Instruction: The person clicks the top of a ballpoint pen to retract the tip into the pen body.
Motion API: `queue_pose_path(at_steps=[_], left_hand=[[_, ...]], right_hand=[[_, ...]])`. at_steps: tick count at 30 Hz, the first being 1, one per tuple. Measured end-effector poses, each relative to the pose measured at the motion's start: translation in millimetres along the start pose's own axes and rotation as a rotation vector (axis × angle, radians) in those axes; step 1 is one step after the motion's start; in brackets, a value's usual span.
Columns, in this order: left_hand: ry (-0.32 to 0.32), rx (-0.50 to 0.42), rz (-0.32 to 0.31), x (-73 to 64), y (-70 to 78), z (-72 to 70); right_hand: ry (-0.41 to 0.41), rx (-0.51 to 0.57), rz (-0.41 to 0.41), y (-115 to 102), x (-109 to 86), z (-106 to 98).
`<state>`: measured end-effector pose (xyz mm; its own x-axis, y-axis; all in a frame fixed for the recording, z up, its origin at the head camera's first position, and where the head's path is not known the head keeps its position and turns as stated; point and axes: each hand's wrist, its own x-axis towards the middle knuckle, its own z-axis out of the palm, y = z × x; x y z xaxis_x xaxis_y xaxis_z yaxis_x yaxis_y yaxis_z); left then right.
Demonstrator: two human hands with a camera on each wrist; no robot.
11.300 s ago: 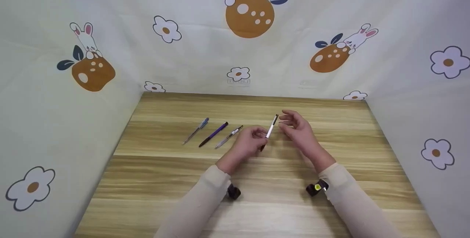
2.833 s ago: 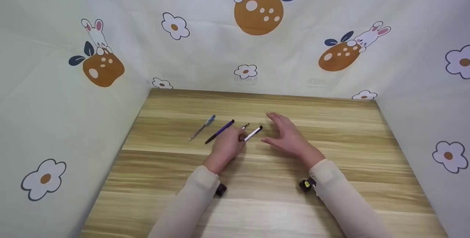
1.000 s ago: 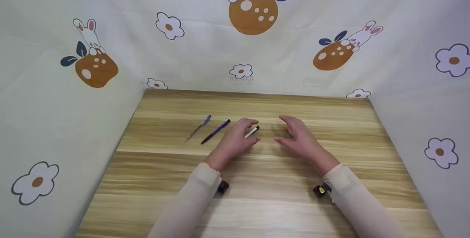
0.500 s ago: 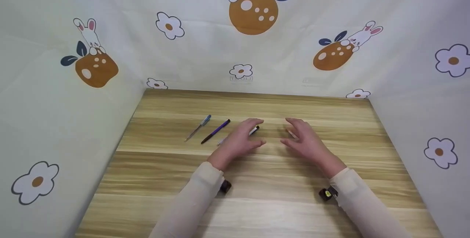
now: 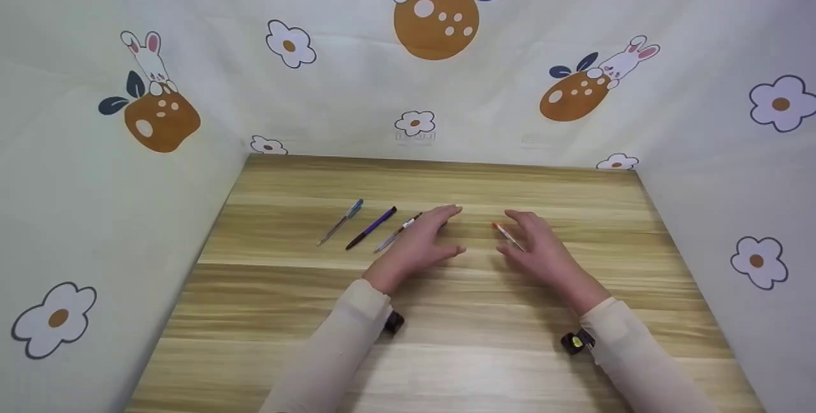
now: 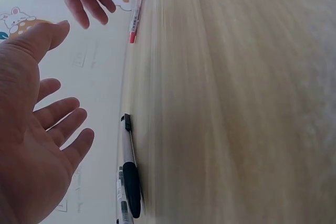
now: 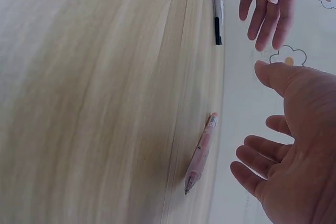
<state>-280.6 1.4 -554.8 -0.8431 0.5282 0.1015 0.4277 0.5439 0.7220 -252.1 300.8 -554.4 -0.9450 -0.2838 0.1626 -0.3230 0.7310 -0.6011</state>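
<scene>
My left hand (image 5: 414, 242) hovers with spread, relaxed fingers over a white pen with a black grip (image 6: 128, 153), which it mostly hides in the head view. My right hand (image 5: 542, 244) is likewise spread and holds nothing. A pink pen with a red end (image 5: 508, 236) lies on the table just by it, between thumb and fingers in the head view. Left of my left hand, several pens lie slanted side by side: a clear pen with a blue top (image 5: 341, 223), a purple pen (image 5: 371, 228) and a clear pen with a dark end (image 5: 396, 234).
The wood-grain table (image 5: 446, 349) is enclosed by pale cloth walls (image 5: 344, 94) printed with rabbits, oranges and flowers. Small dark wrist cameras (image 5: 394, 322) sit at both cuffs.
My left hand held the white pen at first, then laid it down beside the clear one and let go. My right hand has just drawn right and nearer, showing the pink pen.
</scene>
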Motion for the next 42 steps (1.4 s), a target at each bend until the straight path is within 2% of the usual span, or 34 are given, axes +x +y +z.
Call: queue_pose_path(at_steps=[7, 21, 26, 33, 42], left_hand=[[-0.008, 0.042, 0.034, 2.7, 4.6, 2.2], [-0.037, 0.04, 0.026, 5.2, 7.4, 5.9], [-0.039, 0.043, 0.024, 5.6, 7.9, 6.0], [-0.056, 0.042, 0.032, 4.9, 7.2, 5.9], [-0.046, 0.038, 0.031, 2.8, 6.3, 5.8]], right_hand=[[0.02, -0.011, 0.008, 4.4, -3.9, -1.5], [0.058, -0.036, -0.018, 14.6, -12.9, -3.1], [0.039, -0.019, -0.006, 17.2, -15.7, -3.4], [-0.003, -0.011, 0.052, 19.9, -17.8, -5.4], [-0.029, -0.017, 0.058, 24.7, -19.1, -5.4]])
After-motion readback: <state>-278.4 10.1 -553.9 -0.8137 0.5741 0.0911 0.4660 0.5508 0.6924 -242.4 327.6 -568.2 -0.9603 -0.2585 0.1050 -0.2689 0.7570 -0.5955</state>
